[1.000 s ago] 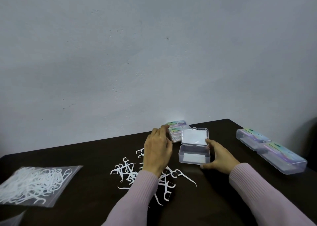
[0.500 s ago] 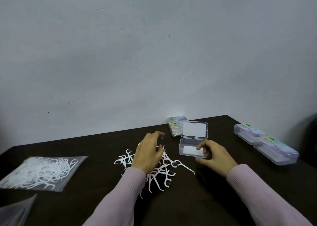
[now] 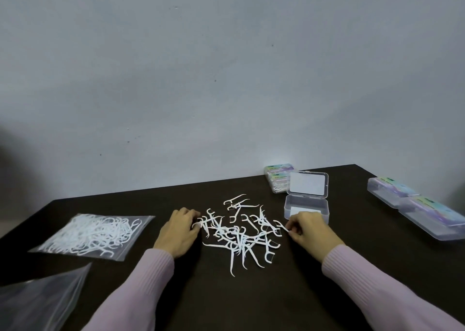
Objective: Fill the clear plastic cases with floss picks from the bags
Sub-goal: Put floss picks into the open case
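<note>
A bag of floss picks [image 3: 93, 233] lies at my far left on the counter [image 3: 352, 267]. My left hand [image 3: 179, 231] pinches a pick at the loose pile [image 3: 241, 232]; my right hand [image 3: 310, 230] pinches another, just before the open clear case [image 3: 306, 206].

Left hand [image 3: 179, 230] off the stacked cases [image 3: 278, 179], right hand [image 3: 309, 229] off the open case [image 3: 306, 206]; both now at the picks [image 3: 241, 232], fingertips pinching.
</note>
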